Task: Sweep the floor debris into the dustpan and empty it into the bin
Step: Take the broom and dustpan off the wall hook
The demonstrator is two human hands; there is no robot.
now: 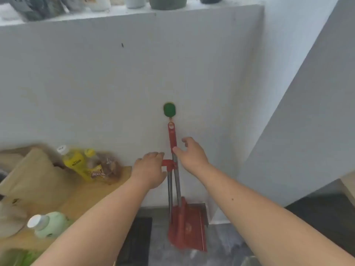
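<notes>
Dustpan [187, 229] well below fingers, 2 poles [178, 185] between them. Left hand [151, 169] loosely bent at red clip [169, 163], right hand [193, 156] spread, neither gripping. Close firmly on poles before lifting.

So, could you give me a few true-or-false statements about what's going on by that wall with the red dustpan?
1. The dustpan is red. True.
2. The dustpan lies flat on a table. False: it stands upright against the white wall.
3. A green hook sits on the wall above the handle. True.
4. The right hand holds a bottle. False: it is open, beside the handle.
5. A yellow bottle is at the left. True.
</notes>
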